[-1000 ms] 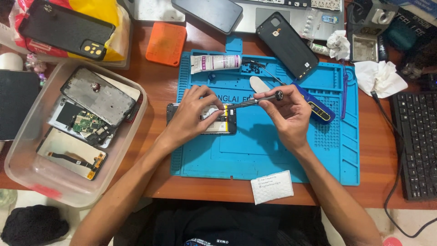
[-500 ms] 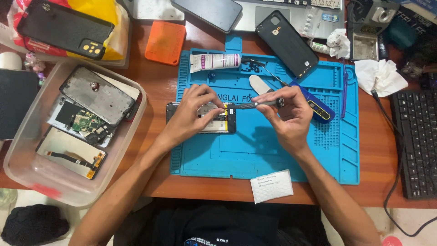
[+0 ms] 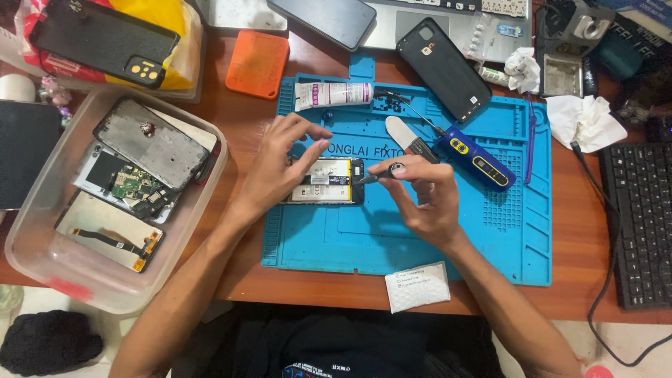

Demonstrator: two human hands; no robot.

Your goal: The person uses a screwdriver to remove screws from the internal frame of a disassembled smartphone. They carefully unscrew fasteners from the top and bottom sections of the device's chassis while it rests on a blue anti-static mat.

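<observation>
Head camera, looking straight down at a wooden desk covered by a blue repair mat. An opened phone with its back removed lies flat near the middle of the mat, its battery and inner parts facing up. The left hand rests on the phone's left end, thumb and fingers loosely spread and curved above it, gripping nothing firmly. The right hand sits just right of the phone, fingers pinched closed around a slim dark tool, its tip pointing left at the phone's right edge. Both forearms reach in from the near edge, wrists low over the mat. To work well here, it seems wise to press the phone steady with the left fingers and keep the tool tip shallow and gentle, away from the battery. On the far side lie a white tube, a blue electric screwdriver and a black phone cover. A clear plastic tub of dismantled phones stands at left.
</observation>
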